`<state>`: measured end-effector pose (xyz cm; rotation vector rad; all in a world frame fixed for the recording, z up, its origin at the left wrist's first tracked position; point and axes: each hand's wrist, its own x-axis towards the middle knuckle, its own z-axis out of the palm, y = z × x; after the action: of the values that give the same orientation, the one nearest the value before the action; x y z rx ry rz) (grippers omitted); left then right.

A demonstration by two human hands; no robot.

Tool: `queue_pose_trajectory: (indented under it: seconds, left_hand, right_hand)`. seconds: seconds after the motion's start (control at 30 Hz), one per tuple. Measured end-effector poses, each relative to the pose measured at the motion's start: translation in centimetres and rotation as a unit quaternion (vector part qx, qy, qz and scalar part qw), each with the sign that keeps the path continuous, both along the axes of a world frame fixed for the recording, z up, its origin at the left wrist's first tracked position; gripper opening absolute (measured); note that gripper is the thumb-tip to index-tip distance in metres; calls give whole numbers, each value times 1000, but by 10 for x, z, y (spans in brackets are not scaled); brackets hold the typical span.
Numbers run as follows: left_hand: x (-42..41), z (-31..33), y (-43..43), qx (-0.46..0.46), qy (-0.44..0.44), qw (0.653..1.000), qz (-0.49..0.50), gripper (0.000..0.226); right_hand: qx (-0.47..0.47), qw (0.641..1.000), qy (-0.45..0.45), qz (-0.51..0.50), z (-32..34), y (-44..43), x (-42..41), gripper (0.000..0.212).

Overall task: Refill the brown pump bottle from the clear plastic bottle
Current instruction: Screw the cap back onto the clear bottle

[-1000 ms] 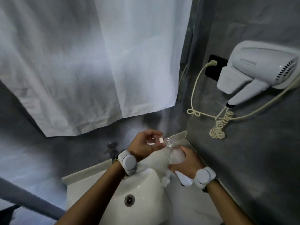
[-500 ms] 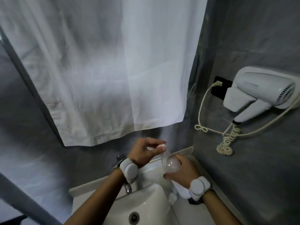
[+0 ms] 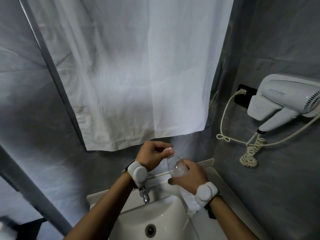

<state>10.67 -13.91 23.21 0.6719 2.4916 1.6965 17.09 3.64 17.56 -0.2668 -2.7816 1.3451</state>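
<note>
Right hand [image 3: 188, 175] grips the clear plastic bottle [image 3: 175, 168] steady — left hand [image 3: 152, 155] pinches its cap [image 3: 168, 149], likely to unscrew it.

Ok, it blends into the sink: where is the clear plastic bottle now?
Head view, lower centre-right: the right hand grips the clear plastic bottle above the back of the sink, with the left hand pinching its cap.
</note>
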Motion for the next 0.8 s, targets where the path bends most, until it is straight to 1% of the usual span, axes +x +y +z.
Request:
queue_pose_trajectory:
  seconds: [0.07,0.17,0.33,0.47,0.57,0.7,0.8]
  left_hand:
    - [-1,3,-7,26,-33,999,-32,23]
    - [0,7,-18,69,-66,994,-60,21]
    - [5,10,-31,119,-84,985,-88,25]
    - [11,12,-35,146,-78,982,-94,24]
    - [15,12,-35,159,-61,982,-85,25]
    - [19,7,-31,158,-70,982,-73,34]
    - [24,6,-21,163,-61,984,-23,30]
  right_hand:
    - [-30,999,-8,14,5,-2,2,47]
    - [-69,995,-30,63,13,-3,3,51]
    - [-124,975,-85,162,30,-3,4,43]
    - [-147,966,-97,189,35,-5,7,41]
    - [-139,973,-76,168,35,-8,6,43]
    - [-98,991,-20,93,32,-17,5,53]
    - [-70,996,21,51,30,-25,8,54]
